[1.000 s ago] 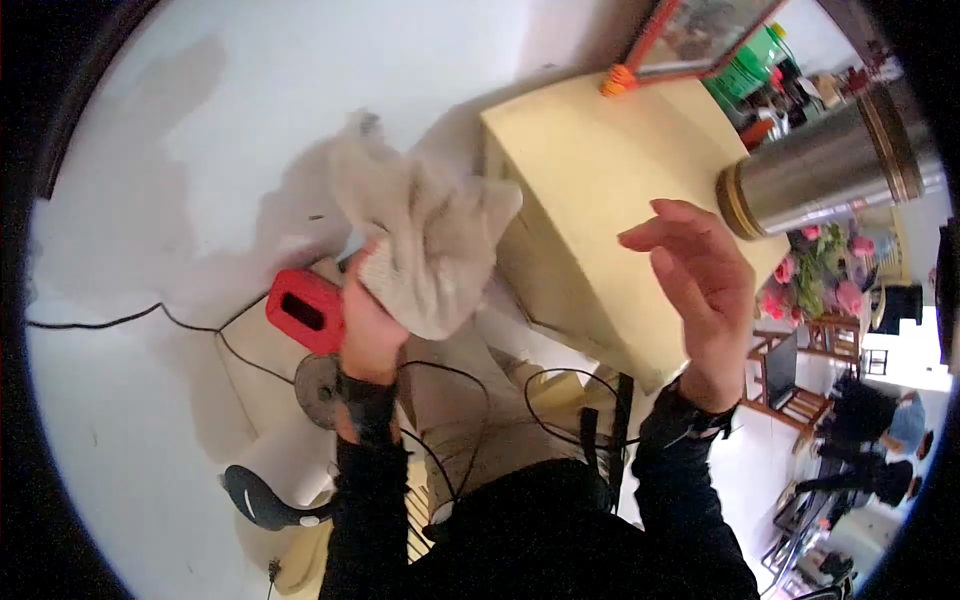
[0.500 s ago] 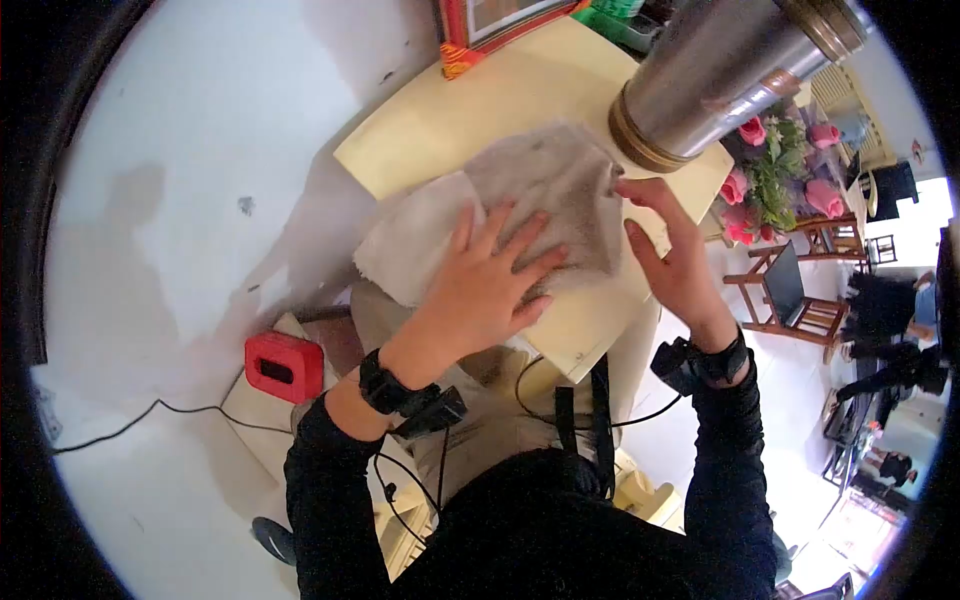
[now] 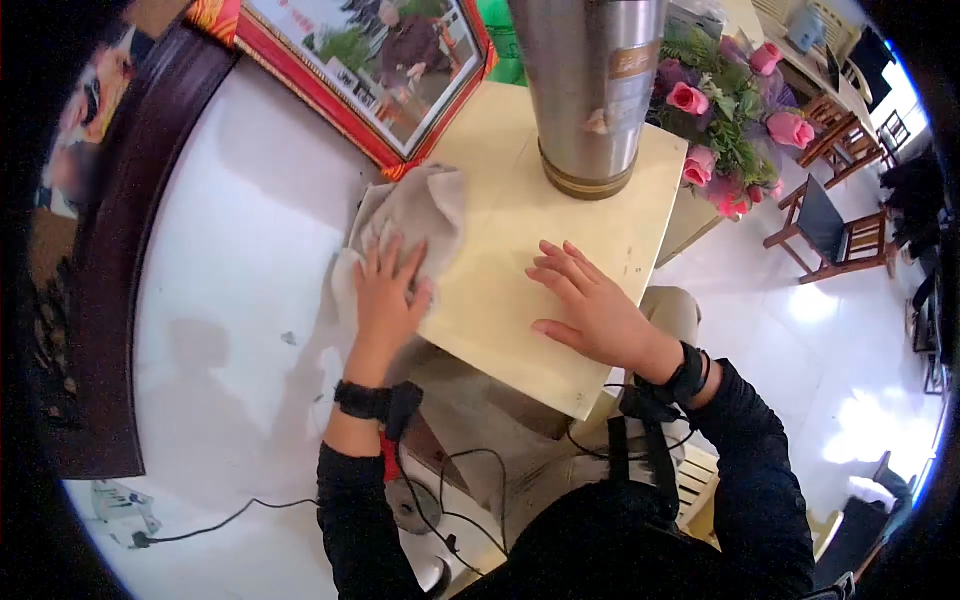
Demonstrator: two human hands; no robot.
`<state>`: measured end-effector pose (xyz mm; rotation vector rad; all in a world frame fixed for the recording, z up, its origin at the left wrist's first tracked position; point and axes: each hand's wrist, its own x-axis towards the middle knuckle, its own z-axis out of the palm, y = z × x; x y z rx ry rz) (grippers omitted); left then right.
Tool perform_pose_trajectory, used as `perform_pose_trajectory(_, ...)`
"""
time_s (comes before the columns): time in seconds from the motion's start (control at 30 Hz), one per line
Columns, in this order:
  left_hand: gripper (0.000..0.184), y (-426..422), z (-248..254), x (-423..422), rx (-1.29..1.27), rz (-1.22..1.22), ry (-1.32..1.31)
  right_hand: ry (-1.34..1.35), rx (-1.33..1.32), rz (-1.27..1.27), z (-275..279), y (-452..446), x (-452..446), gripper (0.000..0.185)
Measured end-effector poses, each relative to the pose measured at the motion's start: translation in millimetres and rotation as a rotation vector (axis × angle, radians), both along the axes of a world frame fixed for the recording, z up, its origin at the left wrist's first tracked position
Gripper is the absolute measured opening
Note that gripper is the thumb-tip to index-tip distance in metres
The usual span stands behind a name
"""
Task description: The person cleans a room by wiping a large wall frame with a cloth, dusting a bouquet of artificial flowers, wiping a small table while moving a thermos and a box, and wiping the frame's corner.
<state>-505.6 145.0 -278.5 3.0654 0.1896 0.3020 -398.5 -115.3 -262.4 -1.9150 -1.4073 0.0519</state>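
My left hand [image 3: 388, 300] lies flat on a crumpled grey-beige cloth [image 3: 425, 205], fingers spread and pressing on it. The cloth sits at the left edge of the pale yellow tabletop [image 3: 500, 260], against the white wall, with part of it hanging over the edge. My right hand [image 3: 600, 318] hovers over the table's near right part, fingers apart and holding nothing. Beyond it stands a large stainless steel tumbler [image 3: 590, 100], its top cut off by the view.
A red-framed picture [image 3: 400, 70] leans at the back left, touching or close to the cloth. Pink artificial flowers [image 3: 730, 140] stand beyond the tumbler. On the right is a wooden chair [image 3: 830, 230]. Black cables [image 3: 500, 470] hang near my lap.
My left hand has slid the cloth left to the wall side, bunching it up. My right hand has come away from the cloth. The view has turned, showing more of the picture.
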Motion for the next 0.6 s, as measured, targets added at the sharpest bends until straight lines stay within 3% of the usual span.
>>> perform_pose_trajectory(0.13, 0.052, -51.1, 7.4, -11.5, 0.041, -0.228, 0.123, 0.05, 0.136, -0.068, -4.6, -8.2, 2.8, 0.033)
perform_pose_trajectory(0.3, 0.056, -107.5, 23.7, -26.8, -0.095, -0.503, 0.205, 0.038, 0.216, -0.12, -3.5, -9.5, 2.4, 0.028)
perform_pose_trajectory(0.4, 0.05, -82.7, 22.5, -22.8, -0.065, -0.398, 0.276, 0.008, 0.17, -0.076, -2.4, -7.0, 3.6, 0.025)
perform_pose_trajectory(0.6, 0.049, 7.7, 6.1, -23.6, 0.032, -0.002, 0.118, 0.002, 0.143, -0.08, 0.5, -4.6, -0.6, 0.021)
